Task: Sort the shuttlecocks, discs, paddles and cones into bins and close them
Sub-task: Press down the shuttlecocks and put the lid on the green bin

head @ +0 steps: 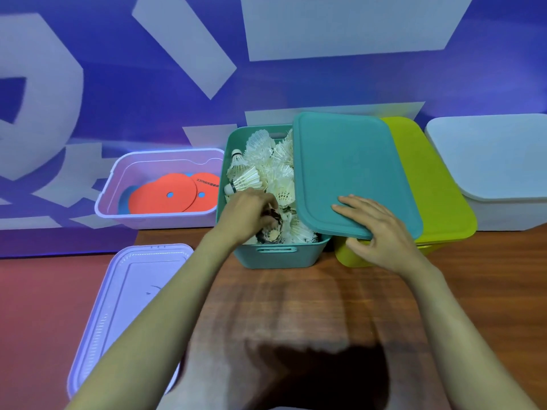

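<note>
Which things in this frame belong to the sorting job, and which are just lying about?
Job: teal bin, shuttlecocks, teal lid, lilac bin, orange discs, lilac lid, closed green bin, closed white bin.
Just there: wooden table, blue wall.

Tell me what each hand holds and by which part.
Right hand grips the teal lid by its near edge. Left hand curls among the shuttlecocks; its hold is hidden.

Wooden table (296,306), brown grain, fills the near middle; a dark shadow (313,377) lies on its near edge. Red floor (38,306) to the left of the table. Behind, a blue backdrop (142,93) bearing large pale shapes (340,25).
</note>
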`<state>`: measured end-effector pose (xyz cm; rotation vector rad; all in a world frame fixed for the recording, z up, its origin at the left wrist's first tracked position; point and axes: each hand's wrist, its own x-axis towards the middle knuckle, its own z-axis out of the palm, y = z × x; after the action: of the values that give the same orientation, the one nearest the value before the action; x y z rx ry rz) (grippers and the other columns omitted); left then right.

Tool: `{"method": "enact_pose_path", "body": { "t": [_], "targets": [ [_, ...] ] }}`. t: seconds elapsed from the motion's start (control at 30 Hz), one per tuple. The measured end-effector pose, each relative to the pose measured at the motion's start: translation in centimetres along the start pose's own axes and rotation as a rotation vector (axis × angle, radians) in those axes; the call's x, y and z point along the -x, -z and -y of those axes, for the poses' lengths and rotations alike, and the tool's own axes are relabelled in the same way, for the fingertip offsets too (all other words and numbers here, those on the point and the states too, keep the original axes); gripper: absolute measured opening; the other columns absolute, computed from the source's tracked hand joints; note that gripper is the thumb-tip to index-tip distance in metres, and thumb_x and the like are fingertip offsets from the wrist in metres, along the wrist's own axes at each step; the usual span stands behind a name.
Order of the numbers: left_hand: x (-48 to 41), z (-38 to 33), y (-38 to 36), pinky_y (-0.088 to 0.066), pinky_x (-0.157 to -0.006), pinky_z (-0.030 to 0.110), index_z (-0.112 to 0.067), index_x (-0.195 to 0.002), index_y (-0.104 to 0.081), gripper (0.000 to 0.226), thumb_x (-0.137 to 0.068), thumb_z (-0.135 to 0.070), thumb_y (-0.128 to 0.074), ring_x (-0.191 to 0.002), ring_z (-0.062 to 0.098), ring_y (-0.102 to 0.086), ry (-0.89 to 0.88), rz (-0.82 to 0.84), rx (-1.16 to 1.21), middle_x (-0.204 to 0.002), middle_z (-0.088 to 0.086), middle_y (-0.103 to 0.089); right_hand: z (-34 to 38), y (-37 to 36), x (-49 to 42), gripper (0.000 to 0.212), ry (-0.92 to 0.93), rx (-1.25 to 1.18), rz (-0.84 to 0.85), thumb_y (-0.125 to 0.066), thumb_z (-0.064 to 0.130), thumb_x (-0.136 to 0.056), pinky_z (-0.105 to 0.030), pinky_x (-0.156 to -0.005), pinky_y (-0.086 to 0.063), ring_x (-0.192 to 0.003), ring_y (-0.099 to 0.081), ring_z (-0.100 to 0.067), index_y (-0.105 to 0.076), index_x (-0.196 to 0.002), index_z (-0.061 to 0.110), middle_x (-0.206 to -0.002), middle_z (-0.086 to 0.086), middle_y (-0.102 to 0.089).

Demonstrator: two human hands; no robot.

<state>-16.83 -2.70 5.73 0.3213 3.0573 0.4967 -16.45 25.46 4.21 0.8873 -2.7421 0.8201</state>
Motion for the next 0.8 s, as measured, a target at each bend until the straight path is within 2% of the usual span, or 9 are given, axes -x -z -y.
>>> {"method": "enact_pose_path", "body": {
  "t": [0.1, 0.2, 0.27, 0.37, 0.47, 0.53, 0.63, 0.7, 0.8],
  "targets": [
    [0.3, 0.1, -0.4, -0.038, -0.079, 0.028, -0.018, -0.107, -0.065, 0.041, -0.070, -0.027, -0.080, -0.092, 0.016, -0.048, -0.011, -0.114, 0.237, -0.099, 0.002, -0.053, 0.0, 0.0, 0.0, 0.059, -0.004, -0.001, -0.001, -0.047, 0.036, -0.072, -0.042, -0.110, -0.034, -0.130, -0.043, -0.012, -0.055, -0.130, 0.028, -0.138, 0.007, -0.050],
    [-0.3, 0.9, -0.4, -0.038, -0.088, 0.028, -0.017, -0.107, -0.067, 0.025, -0.083, -0.021, -0.070, -0.096, 0.018, -0.048, 0.014, -0.261, 0.298, -0.102, 0.002, -0.055, 0.1, 0.0, 0.0, 0.059, -0.003, 0.001, -0.006, -0.048, 0.035, -0.071, -0.041, -0.110, -0.034, -0.130, -0.044, -0.013, -0.055, -0.130, 0.027, -0.138, 0.007, -0.050],
    [-1.2, 1.2, -0.7, -0.037, -0.095, 0.032, -0.015, -0.107, -0.069, 0.020, -0.089, -0.020, -0.063, -0.108, 0.023, -0.051, -0.004, -0.184, 0.229, -0.113, 0.004, -0.059, 0.0, -0.1, 0.0, 0.059, 0.000, 0.001, -0.012, -0.048, 0.034, -0.071, -0.040, -0.109, -0.034, -0.129, -0.044, -0.012, -0.055, -0.129, 0.027, -0.137, 0.007, -0.051],
    [-2.0, 0.4, -0.8, -0.042, -0.093, 0.034, -0.011, -0.110, -0.068, 0.025, -0.095, -0.025, -0.054, -0.111, 0.025, -0.056, -0.005, 0.003, 0.215, -0.117, 0.005, -0.063, 0.1, -0.1, -0.1, 0.059, -0.004, 0.000, -0.013, -0.048, 0.034, -0.071, -0.039, -0.109, -0.034, -0.129, -0.044, -0.012, -0.055, -0.129, 0.028, -0.137, 0.007, -0.051],
    [-2.0, 0.0, -0.6, -0.043, -0.095, 0.035, -0.014, -0.120, -0.061, 0.034, -0.095, -0.036, -0.051, -0.111, 0.021, -0.055, 0.040, -0.070, 0.299, -0.123, 0.003, -0.058, 0.1, 0.0, -0.1, 0.059, -0.010, 0.001, -0.021, -0.048, 0.034, -0.070, -0.036, -0.110, -0.033, -0.128, -0.044, -0.011, -0.056, -0.128, 0.027, -0.136, 0.007, -0.051],
    [-1.3, 0.4, -0.2, -0.044, -0.090, 0.032, -0.018, -0.125, -0.054, 0.049, -0.085, -0.045, -0.062, -0.104, 0.015, -0.055, 0.121, -0.122, 0.413, -0.123, -0.001, -0.052, 0.1, -0.1, 0.0, 0.059, -0.010, 0.002, -0.019, -0.048, 0.034, -0.070, -0.037, -0.110, -0.033, -0.128, -0.044, -0.011, -0.056, -0.128, 0.026, -0.136, 0.007, -0.052],
    [-0.4, 2.0, 0.1, -0.046, -0.082, 0.033, -0.016, -0.106, -0.060, 0.047, -0.072, -0.044, -0.077, -0.097, 0.019, -0.055, 0.179, -0.011, 0.221, -0.107, 0.000, -0.056, 0.1, -0.3, 0.0, 0.059, -0.006, 0.010, -0.011, -0.049, 0.033, -0.070, -0.037, -0.110, -0.033, -0.128, -0.045, -0.012, -0.056, -0.128, 0.026, -0.136, 0.006, -0.052],
    [0.1, 2.7, 0.1, -0.045, -0.085, 0.035, -0.016, -0.091, -0.067, 0.028, -0.076, -0.038, -0.074, -0.099, 0.022, -0.055, 0.149, 0.013, 0.125, -0.101, 0.003, -0.059, 0.2, -0.3, -0.1, 0.058, -0.004, 0.021, -0.016, -0.048, 0.034, -0.070, -0.036, -0.110, -0.033, -0.128, -0.045, -0.012, -0.057, -0.127, 0.025, -0.136, 0.006, -0.052],
    [0.7, 2.9, -0.2, -0.043, -0.089, 0.035, -0.012, -0.091, -0.071, 0.018, -0.086, -0.029, -0.065, -0.104, 0.026, -0.054, 0.091, -0.034, 0.116, -0.102, 0.007, -0.060, 0.4, -0.2, -0.1, 0.058, -0.005, 0.024, -0.037, -0.047, 0.034, -0.071, -0.032, -0.109, -0.032, -0.127, -0.045, -0.011, -0.058, -0.127, 0.024, -0.135, 0.006, -0.053]
  ]
}}
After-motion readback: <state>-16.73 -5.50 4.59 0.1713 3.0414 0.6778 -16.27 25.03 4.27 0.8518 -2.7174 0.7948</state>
